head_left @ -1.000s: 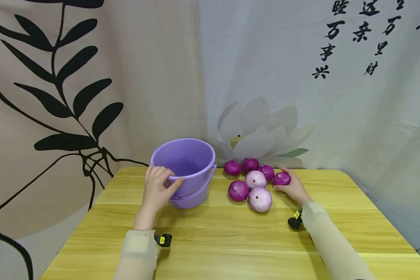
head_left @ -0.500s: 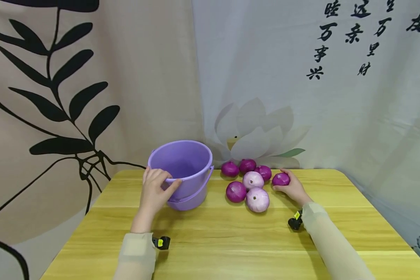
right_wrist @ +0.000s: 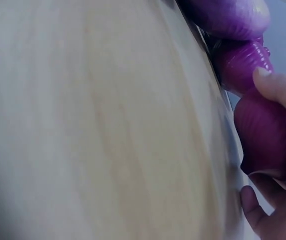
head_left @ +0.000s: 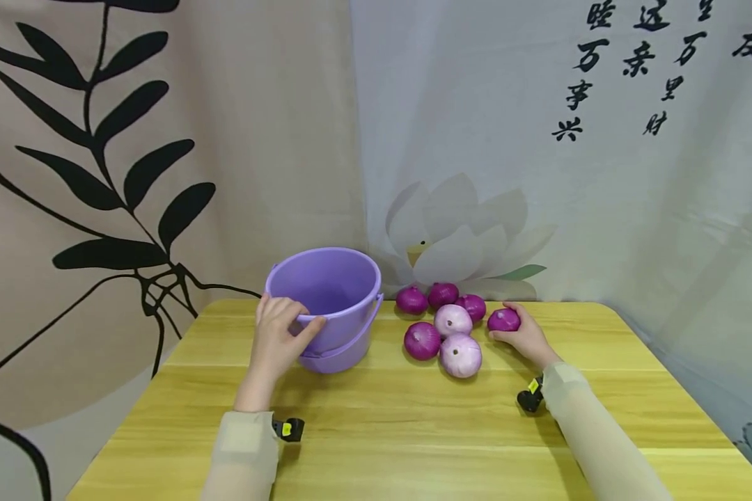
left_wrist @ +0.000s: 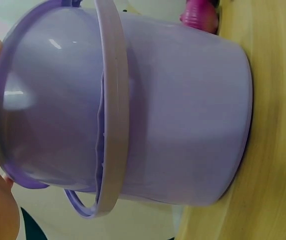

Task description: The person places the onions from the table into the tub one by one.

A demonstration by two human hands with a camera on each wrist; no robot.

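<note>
My left hand (head_left: 277, 337) grips the near rim of a purple bucket (head_left: 341, 341), thumb outside and fingers over the edge. The bucket stands upright on the table, its handle (left_wrist: 117, 110) hanging down against the side facing the left wrist camera. On the right, my right hand (head_left: 528, 339) holds a red onion (head_left: 503, 320) between thumb and fingers, at the right end of a group of onions. In the right wrist view this onion (right_wrist: 267, 132) has a dark pointed end, and another purple onion (right_wrist: 240, 65) sits just beyond it.
Left of the held onion lie several more, some deep purple (head_left: 423, 341) and two paler ones (head_left: 461, 355). They rest on a wooden table (head_left: 401, 431) near its back edge. A printed cloth (head_left: 276, 139) hangs behind.
The head view has shifted slightly. The held onion is a little farther right of its neighbour, showing a narrow gap. The left hand keeps its grip on the bucket.
</note>
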